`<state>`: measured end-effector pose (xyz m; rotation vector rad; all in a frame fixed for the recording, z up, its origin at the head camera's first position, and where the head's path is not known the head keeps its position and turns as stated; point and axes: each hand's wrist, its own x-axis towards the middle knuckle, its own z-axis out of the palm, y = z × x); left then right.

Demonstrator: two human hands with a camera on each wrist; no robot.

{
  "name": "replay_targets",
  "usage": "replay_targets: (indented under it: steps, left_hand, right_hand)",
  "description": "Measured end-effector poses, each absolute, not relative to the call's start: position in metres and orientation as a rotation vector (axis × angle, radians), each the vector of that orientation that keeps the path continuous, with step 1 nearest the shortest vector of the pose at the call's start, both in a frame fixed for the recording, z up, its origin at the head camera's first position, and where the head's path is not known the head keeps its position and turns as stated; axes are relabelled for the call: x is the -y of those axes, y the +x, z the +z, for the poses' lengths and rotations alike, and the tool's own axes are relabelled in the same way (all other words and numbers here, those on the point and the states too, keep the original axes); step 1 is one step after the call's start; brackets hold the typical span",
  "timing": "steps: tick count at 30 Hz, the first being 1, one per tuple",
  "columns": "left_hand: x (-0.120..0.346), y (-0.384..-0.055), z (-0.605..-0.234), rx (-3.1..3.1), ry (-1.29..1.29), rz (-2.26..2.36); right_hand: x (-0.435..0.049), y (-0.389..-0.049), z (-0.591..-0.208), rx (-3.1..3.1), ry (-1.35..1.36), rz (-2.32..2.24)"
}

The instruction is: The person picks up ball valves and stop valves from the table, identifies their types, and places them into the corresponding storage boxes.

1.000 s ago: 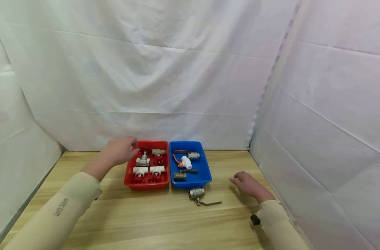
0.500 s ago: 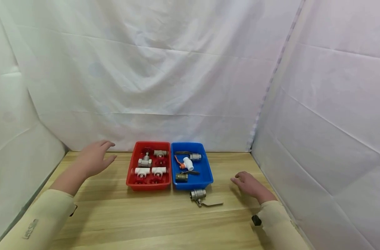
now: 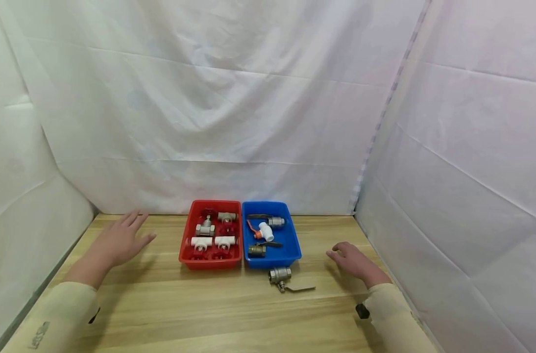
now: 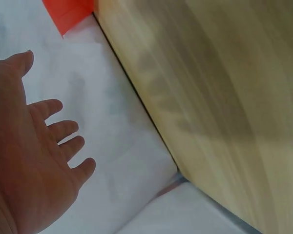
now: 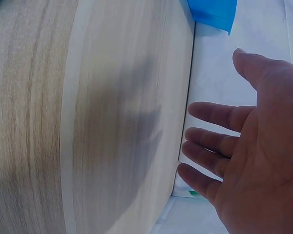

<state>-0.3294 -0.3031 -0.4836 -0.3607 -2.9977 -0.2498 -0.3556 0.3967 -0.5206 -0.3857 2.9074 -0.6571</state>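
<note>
My left hand (image 3: 118, 240) hovers over the table's left side, fingers spread and holding nothing; the left wrist view shows its bare palm (image 4: 29, 161). On the right, my right hand (image 3: 351, 260) has relaxed fingers and also holds nothing. Nearest to it lies a silver lever ball valve (image 3: 280, 275), in front of the blue tray (image 3: 290, 251). Inside that tray are a white ball valve (image 3: 265, 231) with an orange lever, a brass ball valve (image 3: 256, 250) and a silver ball valve (image 3: 276, 222). The red tray (image 3: 210, 264) holds several valves with red handwheels, some with white bodies (image 3: 202, 243).
Both trays stand side by side near the back edge of the wooden table (image 3: 215, 314). White cloth (image 3: 268, 122) hangs behind the table and along its left and right sides.
My left hand has moved away from above the red tray to the left, and its fingers have spread. My right hand and the valves have stayed in place.
</note>
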Motion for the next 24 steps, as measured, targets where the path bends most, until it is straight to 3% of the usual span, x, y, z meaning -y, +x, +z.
replay_targets:
  steps: [24]
  left_hand:
    - [0.31,-0.329,-0.505,3.073,-0.295,-0.298]
  right_hand:
    - [-0.378,-0.345,-0.518,-2.956,-0.394,-0.65]
